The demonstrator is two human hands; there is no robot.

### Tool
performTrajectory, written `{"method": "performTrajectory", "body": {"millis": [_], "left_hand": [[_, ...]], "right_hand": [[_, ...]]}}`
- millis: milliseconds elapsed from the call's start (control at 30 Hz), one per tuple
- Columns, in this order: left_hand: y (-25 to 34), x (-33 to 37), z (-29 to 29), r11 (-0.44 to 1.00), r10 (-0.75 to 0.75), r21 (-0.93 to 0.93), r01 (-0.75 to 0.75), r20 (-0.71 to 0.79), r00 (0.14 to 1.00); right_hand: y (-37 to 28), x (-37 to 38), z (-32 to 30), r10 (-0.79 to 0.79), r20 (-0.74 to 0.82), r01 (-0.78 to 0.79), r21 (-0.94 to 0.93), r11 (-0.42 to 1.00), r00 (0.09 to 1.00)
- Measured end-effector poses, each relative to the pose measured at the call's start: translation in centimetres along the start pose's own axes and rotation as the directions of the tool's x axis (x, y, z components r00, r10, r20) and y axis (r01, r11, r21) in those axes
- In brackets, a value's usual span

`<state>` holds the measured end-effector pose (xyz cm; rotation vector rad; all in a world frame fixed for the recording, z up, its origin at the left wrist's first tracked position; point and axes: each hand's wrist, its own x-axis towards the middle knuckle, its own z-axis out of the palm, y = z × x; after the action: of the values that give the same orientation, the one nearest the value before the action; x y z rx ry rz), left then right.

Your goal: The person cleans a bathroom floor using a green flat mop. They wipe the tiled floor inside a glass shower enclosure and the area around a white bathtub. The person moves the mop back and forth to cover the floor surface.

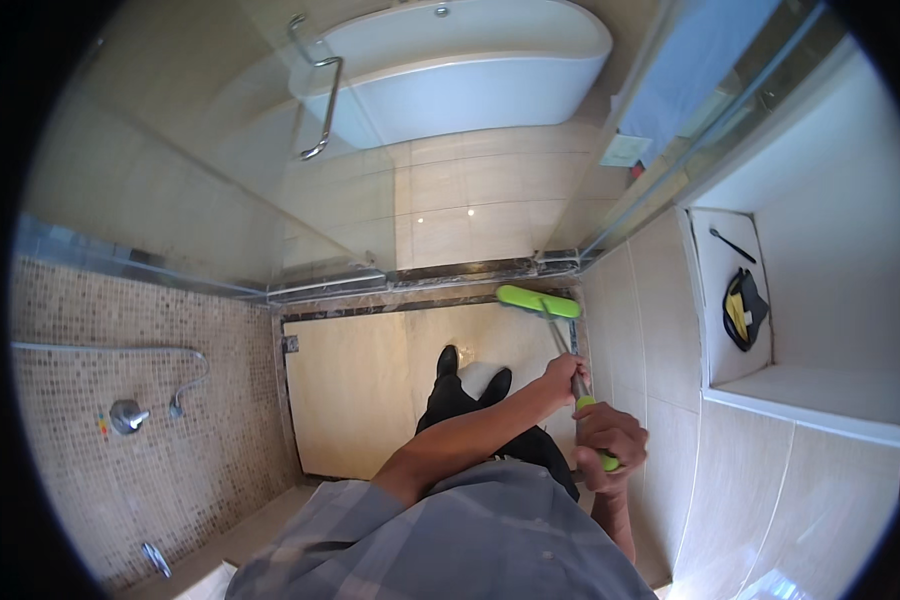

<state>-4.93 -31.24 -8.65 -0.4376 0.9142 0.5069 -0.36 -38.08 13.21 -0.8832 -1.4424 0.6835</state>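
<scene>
A long-handled floor brush or squeegee with a bright green head (538,301) slants down the right side of the shower floor; the head's underside is hidden. Its head rests at the far right corner, close to the dark threshold strip. My left hand (567,373) reaches across my body and is closed around the grey pole. Nearer to me, my right hand (612,440) wraps the green grip at the upper end of the handle. My black shoes stand on the pale floor to the left of the pole.
Glass panels with a metal door handle (322,110) border the far side. Beyond stands a white bathtub (470,95). At right, a wall niche (730,350) holds a black-and-yellow item and a thin dark brush-like tool. A shower valve (128,416) and hose are on the left mosaic wall.
</scene>
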Motion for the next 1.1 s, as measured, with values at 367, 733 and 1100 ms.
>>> {"method": "performTrajectory", "body": {"millis": [367,733,1100], "left_hand": [[11.0,0.0,-11.2,0.951,-0.19,-0.164,0.264,0.367,0.911],[17.6,-20.3,-23.9,0.331,0.703,0.333,-0.883,0.536,0.467],[25.8,-24.6,-37.1,0.894,0.446,-0.064,-0.443,0.036,0.894]], "right_hand": [[5.0,0.2,12.7,0.038,0.594,-0.014,-0.045,0.999,0.803],[4.3,-1.9,29.8,-0.131,0.561,-0.025,0.262,0.965,0.818],[1.3,-5.2,43.3,-0.229,0.56,-0.007,0.386,0.923,0.796]]}}
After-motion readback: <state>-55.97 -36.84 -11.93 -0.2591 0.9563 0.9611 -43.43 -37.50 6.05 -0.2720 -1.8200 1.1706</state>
